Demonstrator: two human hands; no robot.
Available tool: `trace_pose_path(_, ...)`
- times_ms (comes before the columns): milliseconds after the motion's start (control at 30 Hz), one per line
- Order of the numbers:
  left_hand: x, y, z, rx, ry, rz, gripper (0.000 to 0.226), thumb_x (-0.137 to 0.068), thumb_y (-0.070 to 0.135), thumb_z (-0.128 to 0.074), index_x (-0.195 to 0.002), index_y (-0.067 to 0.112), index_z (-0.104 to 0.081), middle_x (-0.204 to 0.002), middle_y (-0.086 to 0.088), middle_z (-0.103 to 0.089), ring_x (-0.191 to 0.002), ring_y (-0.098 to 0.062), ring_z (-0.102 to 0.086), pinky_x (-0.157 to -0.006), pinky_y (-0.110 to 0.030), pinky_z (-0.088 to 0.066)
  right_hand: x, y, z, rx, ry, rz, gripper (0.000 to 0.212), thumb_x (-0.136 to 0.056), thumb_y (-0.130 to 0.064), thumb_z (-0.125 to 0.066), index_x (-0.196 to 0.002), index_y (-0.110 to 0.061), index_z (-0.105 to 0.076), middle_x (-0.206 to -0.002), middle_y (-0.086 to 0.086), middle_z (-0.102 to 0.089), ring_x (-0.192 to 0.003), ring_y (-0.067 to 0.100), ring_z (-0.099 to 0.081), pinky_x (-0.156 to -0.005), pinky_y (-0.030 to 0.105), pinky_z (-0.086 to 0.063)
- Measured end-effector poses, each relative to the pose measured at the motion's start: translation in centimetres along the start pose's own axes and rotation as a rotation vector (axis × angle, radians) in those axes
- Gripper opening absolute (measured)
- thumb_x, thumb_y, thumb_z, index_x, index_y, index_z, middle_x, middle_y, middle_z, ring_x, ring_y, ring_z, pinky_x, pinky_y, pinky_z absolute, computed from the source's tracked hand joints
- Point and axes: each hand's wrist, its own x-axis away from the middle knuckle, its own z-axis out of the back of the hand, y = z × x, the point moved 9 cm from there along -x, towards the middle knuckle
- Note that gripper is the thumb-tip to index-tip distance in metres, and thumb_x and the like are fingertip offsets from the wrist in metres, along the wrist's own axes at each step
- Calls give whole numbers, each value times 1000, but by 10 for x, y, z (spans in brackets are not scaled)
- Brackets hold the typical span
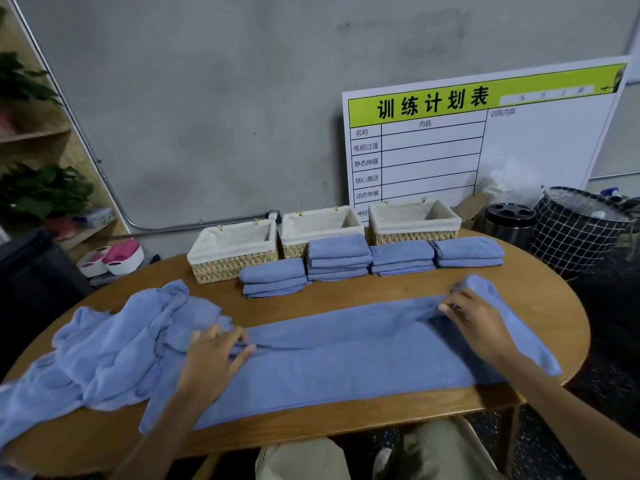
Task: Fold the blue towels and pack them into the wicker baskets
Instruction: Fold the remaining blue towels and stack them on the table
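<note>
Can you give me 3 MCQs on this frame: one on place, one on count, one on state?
1. Where do the folded towel stacks sit?
A. Inside the baskets
B. On the table, in front of the baskets
C. On the floor

2. How many wicker baskets are on the table?
A. Two
B. Three
C. Five

3. What are the hands doing?
A. Both grip the long towel
B. Both hang idle
C. One lifts a basket

Answers:
1 B: four stacks rest on the wood, close against the basket fronts.
2 B: three lined baskets stand in a row at the far edge.
3 A: the left hand and right hand each pinch the long towel spread across the table.
</note>
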Motion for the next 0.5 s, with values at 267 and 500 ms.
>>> trace_pose_path(267, -11, -12, -12, 6, 18, -17, 53, -100, 67, -24, -80, 30, -57, -64, 20, -36, -67, -13, -45, -58, -33, -33, -9, 14, -15, 64, -7, -47, 12, -94, -12, -66, -83, -12, -70, -85, -3, -61, -74, 16, -58, -63, 30, -41)
trace_pose_path(500, -40, -24, -6, 46, 22, 102, 29, -96, 51, -40, -84, 32, -58, -68, 13, -44, -69, -15, -44, -66, -36, -32, -41, 21, -10, -97, 44, -145, 16, -97, -20, -61, -83, -15, -67, -88, 1, -66, -83, 13, -60, -74, 34, -50)
